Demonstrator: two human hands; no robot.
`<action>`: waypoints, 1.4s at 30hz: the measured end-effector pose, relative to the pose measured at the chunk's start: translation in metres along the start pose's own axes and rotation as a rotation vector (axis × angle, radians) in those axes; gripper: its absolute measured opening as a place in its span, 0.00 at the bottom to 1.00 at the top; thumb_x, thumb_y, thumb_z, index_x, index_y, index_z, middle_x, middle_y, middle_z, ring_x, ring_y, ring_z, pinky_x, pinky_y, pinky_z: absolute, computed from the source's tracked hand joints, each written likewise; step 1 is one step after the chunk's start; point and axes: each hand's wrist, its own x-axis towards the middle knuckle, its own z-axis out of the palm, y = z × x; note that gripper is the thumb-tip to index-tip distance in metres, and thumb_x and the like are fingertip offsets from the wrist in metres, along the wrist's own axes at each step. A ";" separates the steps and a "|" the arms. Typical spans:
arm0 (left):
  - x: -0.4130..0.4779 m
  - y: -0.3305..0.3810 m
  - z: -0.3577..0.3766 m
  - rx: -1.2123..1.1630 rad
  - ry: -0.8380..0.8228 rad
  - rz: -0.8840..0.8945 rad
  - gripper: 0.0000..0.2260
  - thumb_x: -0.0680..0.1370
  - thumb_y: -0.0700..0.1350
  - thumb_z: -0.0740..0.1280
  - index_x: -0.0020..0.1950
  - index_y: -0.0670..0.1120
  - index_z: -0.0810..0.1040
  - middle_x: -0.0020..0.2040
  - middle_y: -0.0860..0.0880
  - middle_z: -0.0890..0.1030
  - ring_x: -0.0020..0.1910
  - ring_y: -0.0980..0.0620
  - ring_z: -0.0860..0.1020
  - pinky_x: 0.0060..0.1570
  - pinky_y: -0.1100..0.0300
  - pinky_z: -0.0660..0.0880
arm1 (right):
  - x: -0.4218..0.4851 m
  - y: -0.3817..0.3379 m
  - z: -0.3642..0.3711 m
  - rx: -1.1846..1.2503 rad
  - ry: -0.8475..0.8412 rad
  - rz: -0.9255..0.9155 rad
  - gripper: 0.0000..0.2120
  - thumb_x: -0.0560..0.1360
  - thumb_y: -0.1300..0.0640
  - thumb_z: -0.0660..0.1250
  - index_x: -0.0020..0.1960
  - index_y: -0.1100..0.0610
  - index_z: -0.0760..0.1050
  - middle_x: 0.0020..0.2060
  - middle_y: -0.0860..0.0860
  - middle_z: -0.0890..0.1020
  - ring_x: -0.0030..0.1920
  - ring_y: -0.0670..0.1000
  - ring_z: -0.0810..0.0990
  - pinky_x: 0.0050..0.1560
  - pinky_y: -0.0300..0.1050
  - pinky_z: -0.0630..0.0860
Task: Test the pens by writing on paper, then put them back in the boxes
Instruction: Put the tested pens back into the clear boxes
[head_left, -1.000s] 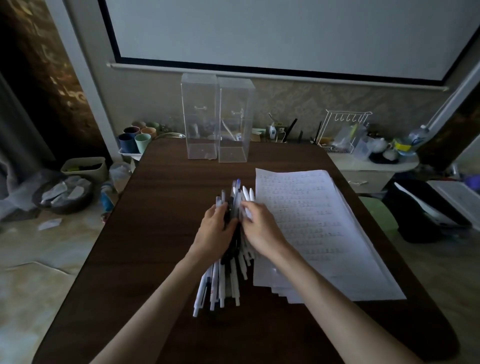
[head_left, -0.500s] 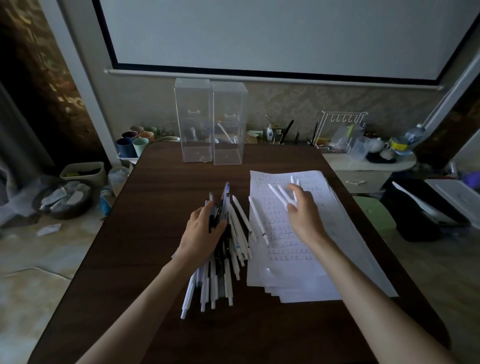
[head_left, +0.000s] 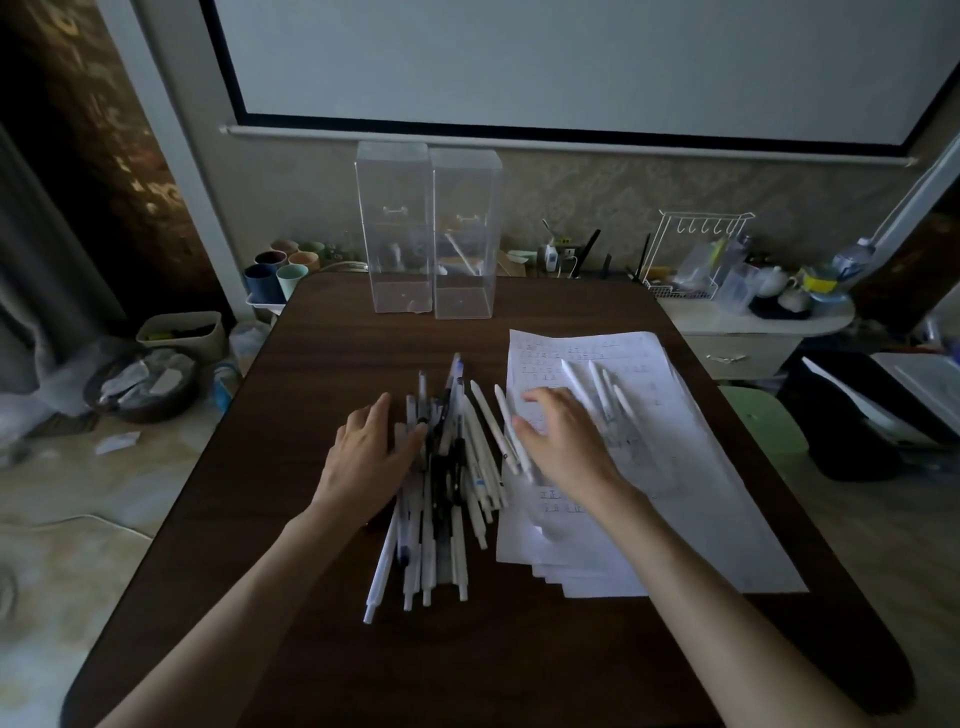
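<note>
1. A second ago both hands were pressed together around one tight bundle. Now that bundle has loosened into a pile of pens (head_left: 447, 519) fanned out on the worktop (head_left: 322, 649), just left of the paper (head_left: 701, 493).
2. The right hand (head_left: 563, 447) carried a few pens off to the side half a second ago. Those few white pens (head_left: 600, 389) now lie loose on the upper part of the written sheet, and the hand has come back toward the pile. Its fingers are relaxed and spread over the paper's left edge and seem to hold nothing, though it is a little blurred.
3. The left hand (head_left: 371, 457) no longer cups the bundle. It lies flat with fingers spread against the pile's left side, fingertips touching the nearest pens.
4. The two clear boxes (head_left: 397, 234) stand upright at the far end of the worktop, well apart from the pens. They look almost empty.
5. My reading: the pens are being split into batches beside the paper, so testing is only starting and the return to the boxes is some way off.
</note>
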 end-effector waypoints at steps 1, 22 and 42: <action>-0.002 -0.004 -0.004 -0.007 0.031 -0.004 0.28 0.79 0.57 0.57 0.76 0.47 0.57 0.71 0.42 0.64 0.69 0.44 0.62 0.64 0.49 0.64 | 0.000 -0.009 0.006 0.018 -0.078 0.012 0.23 0.78 0.48 0.62 0.70 0.57 0.65 0.65 0.55 0.71 0.66 0.53 0.68 0.62 0.45 0.68; -0.016 -0.013 0.001 0.001 0.090 0.027 0.25 0.78 0.57 0.59 0.73 0.50 0.62 0.70 0.46 0.67 0.68 0.45 0.63 0.64 0.49 0.62 | 0.024 -0.038 0.032 -0.093 -0.116 0.041 0.24 0.76 0.64 0.62 0.70 0.60 0.62 0.53 0.57 0.70 0.35 0.50 0.70 0.30 0.36 0.65; -0.012 -0.014 0.004 0.045 0.095 0.048 0.24 0.78 0.56 0.60 0.73 0.51 0.63 0.69 0.47 0.67 0.66 0.47 0.64 0.62 0.50 0.62 | 0.025 0.027 0.006 -0.327 0.075 0.144 0.21 0.78 0.51 0.60 0.69 0.58 0.65 0.67 0.58 0.68 0.65 0.57 0.67 0.63 0.49 0.67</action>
